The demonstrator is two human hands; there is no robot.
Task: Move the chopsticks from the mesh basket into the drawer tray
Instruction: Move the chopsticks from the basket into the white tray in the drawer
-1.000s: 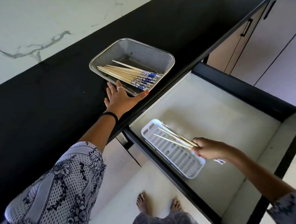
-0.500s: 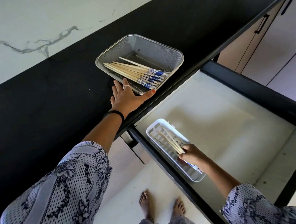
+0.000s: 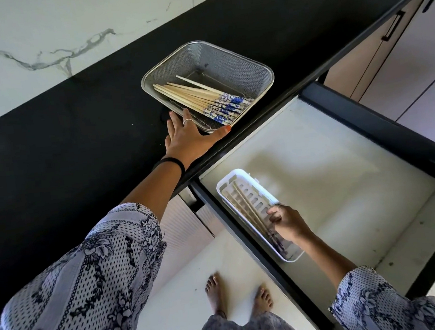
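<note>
A: Step in hand?

B: Laying a few sticks (image 3: pixel 247 206) in the tray (image 3: pixel 224 188). Right hand (image 3: pixel 287 220) low over the tray's near half, fingers curled down onto the sticks by the patterned ends. Gripping or merely touching: cannot tell.

A: Best way to finish?

B: Lower until flat along the slotted floor, tips toward the far end, lengthwise with the tray. Then spread the fingers and lift straight up, so as not to drag anything askew. No dropping from height; bound to bounce and cross, probably.

A: And the left hand (image 3: pixel 190 138)?

B: Open and flat on the black bench (image 3: pixel 74 125), fingers spread against the basket's (image 3: pixel 260 66) near wall, thumb out along the bench edge. Holding nothing. Good as a brace; worth keeping there, with the basket so near the edge.

A: Contents?

B: Basket: a bundle of chopsticks (image 3: pixel 193 95), roughly side by side, one lying slightly apart on the far side, blue-and-white ends toward the drawer (image 3: pixel 345 179). Most of the load, by the look. Tray: only the few sticks, set along the left side of the drawer floor. Nothing else seen in the drawer.

A: So, early on?

B: Likely. Several more trips needed, small handfuls each.
</note>
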